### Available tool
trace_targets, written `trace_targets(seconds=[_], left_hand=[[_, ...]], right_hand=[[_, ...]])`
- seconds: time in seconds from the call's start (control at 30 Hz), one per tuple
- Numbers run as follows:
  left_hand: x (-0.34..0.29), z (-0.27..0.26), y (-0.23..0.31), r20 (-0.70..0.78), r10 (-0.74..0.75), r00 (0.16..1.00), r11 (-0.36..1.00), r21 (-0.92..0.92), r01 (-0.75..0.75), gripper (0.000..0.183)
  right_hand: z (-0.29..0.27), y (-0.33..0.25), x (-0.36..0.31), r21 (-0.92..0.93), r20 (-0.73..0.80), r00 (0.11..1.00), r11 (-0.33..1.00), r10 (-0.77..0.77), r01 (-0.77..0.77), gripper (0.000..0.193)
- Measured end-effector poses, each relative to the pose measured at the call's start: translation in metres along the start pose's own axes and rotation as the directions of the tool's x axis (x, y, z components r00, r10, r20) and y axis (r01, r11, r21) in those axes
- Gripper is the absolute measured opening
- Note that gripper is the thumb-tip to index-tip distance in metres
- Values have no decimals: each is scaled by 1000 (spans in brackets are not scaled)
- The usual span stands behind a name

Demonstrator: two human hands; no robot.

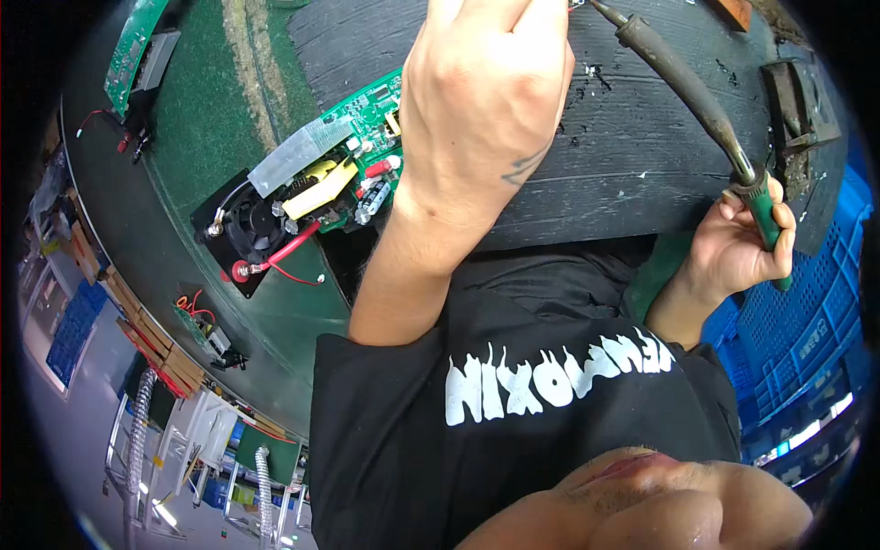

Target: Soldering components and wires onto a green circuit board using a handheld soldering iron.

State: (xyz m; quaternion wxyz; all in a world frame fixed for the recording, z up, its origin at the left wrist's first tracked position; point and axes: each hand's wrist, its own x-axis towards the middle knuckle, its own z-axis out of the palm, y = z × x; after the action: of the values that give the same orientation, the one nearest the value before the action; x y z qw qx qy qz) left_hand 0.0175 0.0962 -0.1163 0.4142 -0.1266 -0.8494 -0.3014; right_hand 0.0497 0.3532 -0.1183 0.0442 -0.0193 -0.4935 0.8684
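Observation:
My right hand [747, 240] grips a soldering iron [683, 87] by its green handle. The iron slants up to the left across the black work board [632, 170], and its dark tip reaches the upper edge of the picture, close beside my left fingers. My left hand [490, 92] is back-up, with its fingers bent together and cut off by the upper edge. A tiny shiny bit shows by these fingertips; what they pinch is hidden. Beneath and beside my left wrist lies a green circuit board [371, 105] with a grey metal plate, yellow transformer parts, a black fan [255, 227] and a thick red cable [295, 246].
A dark metal block [802, 115] stands at the work board's right side, near blue plastic crates [793, 307]. An orange-brown block [733, 13] sits at the far edge. More circuit boards [133, 55] lie on the green table [197, 119] leftward. Dark scraps dot the work board.

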Motion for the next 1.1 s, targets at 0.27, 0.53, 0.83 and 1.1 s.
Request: trace_targets(seconds=[0.27, 0.53, 0.83, 1.1], left_hand=[[3, -1, 3, 2, -58, 998, 995, -82, 58, 17], [2, 3, 2, -44, -54, 998, 996, -71, 51, 17], [-2, 8, -4, -69, -23, 997, 998, -59, 19, 22], [-2, 11, -2, -50, -24, 998, 999, -29, 22, 23]], right_hand=[[1, -1, 1, -5, 11, 1000, 1000, -1, 1, 35], [4, -1, 2, -37, 26, 1000, 999, 0, 1, 32], [-3, 0, 7, -41, 72, 997, 999, -33, 36, 36], [8, -3, 6, -104, 74, 996, 993, -44, 52, 33]])
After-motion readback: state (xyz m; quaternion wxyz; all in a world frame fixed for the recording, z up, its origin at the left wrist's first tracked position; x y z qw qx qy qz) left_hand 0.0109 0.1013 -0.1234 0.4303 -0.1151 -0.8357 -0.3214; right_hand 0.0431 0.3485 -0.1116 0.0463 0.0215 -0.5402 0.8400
